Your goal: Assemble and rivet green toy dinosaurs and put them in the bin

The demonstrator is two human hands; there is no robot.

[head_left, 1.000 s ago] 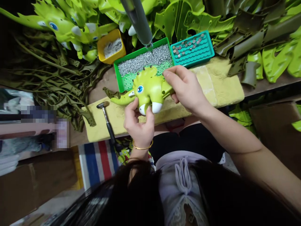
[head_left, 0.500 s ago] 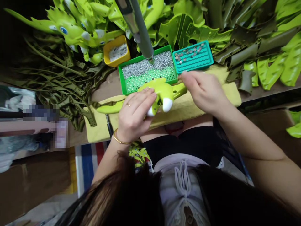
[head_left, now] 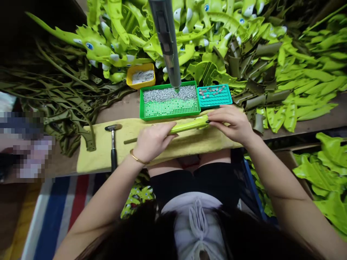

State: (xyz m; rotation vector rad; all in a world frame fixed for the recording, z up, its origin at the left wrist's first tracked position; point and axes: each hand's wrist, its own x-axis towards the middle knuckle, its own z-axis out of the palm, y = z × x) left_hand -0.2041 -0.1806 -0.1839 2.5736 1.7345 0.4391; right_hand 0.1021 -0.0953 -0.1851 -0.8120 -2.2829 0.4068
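Left hand (head_left: 153,142) clasps, right hand (head_left: 230,121) pinches opposite ends of slender lime-green plastic part (head_left: 189,125), 12 o'clock, over pale-yellow fabric pad (head_left: 195,139). Step: apparently positioning part; next move likely calls for steady two-handed hold.

Lime-green toy piece (head_left: 189,125) crosswise between hands (head_left: 152,142)

Left fingers (head_left: 165,129) curl palm-down, right fingers (head_left: 221,117) pinch, both forearms (head_left: 104,204) angled inward

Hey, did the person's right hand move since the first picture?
Yes. Judged against the green tray, the right hand has moved to the right, past the tray's near corner, and closer to the body.
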